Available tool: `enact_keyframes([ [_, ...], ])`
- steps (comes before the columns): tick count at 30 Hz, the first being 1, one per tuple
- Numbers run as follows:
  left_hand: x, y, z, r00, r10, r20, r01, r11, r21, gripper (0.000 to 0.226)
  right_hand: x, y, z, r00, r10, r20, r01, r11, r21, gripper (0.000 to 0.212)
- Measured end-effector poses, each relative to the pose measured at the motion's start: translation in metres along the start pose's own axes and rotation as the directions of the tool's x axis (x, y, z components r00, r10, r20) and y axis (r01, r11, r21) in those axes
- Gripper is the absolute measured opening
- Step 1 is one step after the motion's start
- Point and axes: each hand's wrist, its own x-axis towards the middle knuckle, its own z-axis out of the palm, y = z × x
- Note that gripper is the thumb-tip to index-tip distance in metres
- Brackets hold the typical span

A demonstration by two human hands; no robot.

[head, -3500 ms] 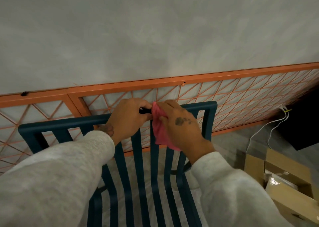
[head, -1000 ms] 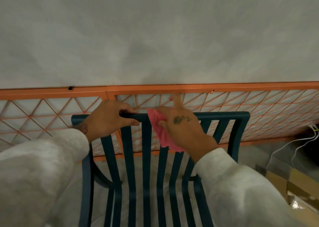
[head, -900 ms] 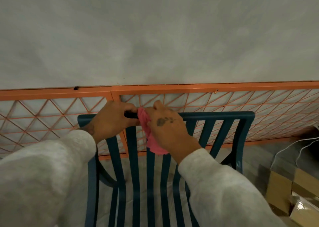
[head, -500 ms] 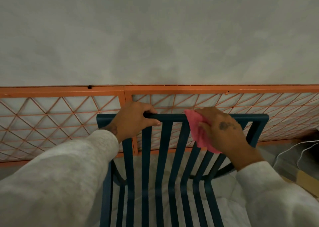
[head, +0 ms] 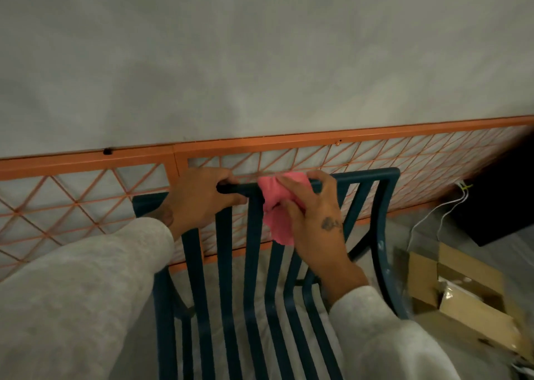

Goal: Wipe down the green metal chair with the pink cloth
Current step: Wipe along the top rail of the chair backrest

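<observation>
The dark green metal chair (head: 378,220) stands below me, its slatted back facing an orange lattice panel. My left hand (head: 196,200) grips the chair's top rail left of centre, fingers curled over it. My right hand (head: 315,215) holds the pink cloth (head: 277,206) against the top rail just right of the left hand. The cloth is bunched over the rail and hangs down behind the slats. Both grey sleeves cover the lower part of the chair back.
An orange lattice panel (head: 318,142) leans along the grey wall behind the chair. Open cardboard boxes (head: 468,298) lie on the floor at the right. White cables (head: 427,215) and a black object (head: 497,203) sit at the far right.
My right hand with the cloth has slid left along the top rail, closer to my left hand. The left hand keeps its grip on the rail.
</observation>
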Motion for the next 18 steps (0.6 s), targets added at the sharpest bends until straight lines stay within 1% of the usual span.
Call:
enact_keyframes([
  [2, 0.000, 0.002, 0.001, 1.000, 0.001, 0.003, -0.001, 1.000, 0.018, 0.031, -0.014, 0.014, -0.015, 0.995, 0.089, -0.044, -0.086, 0.994, 0.075, 0.039],
  [5, 0.000, 0.005, 0.004, 1.000, -0.009, 0.010, 0.009, 1.000, 0.003, 0.042, -0.028, 0.035, -0.034, 0.980, 0.174, -0.100, -0.151, 0.967, 0.204, 0.041],
  [6, -0.001, 0.007, 0.007, 1.000, 0.012, -0.006, -0.012, 1.000, -0.005, 0.044, -0.032, 0.042, -0.041, 0.973, 0.199, -0.113, -0.165, 0.952, 0.257, 0.040],
  [8, -0.006, 0.016, 0.017, 0.989, 0.119, -0.084, -0.115, 0.992, 0.044, 0.040, -0.039, 0.056, -0.054, 0.961, 0.246, -0.126, -0.185, 0.911, 0.368, 0.040],
  [10, -0.012, 0.031, 0.035, 0.961, 0.236, -0.144, -0.221, 0.969, 0.112, 0.034, -0.046, 0.073, -0.066, 0.943, 0.311, -0.116, -0.213, 0.837, 0.505, 0.043],
  [13, -0.021, 0.059, 0.073, 0.939, 0.305, -0.159, -0.288, 0.950, 0.123, 0.028, -0.053, 0.098, -0.084, 0.900, 0.424, -0.106, -0.241, 0.683, 0.690, 0.041],
  [15, -0.024, 0.080, 0.103, 0.945, 0.290, -0.152, -0.278, 0.956, 0.095, 0.027, -0.057, 0.123, -0.097, 0.884, 0.457, -0.102, -0.250, 0.645, 0.722, 0.035],
  [18, -0.020, 0.107, 0.146, 0.974, 0.198, -0.111, -0.200, 0.980, -0.012, 0.029, -0.063, 0.163, -0.121, 0.886, 0.459, -0.068, -0.278, 0.644, 0.713, 0.026],
])
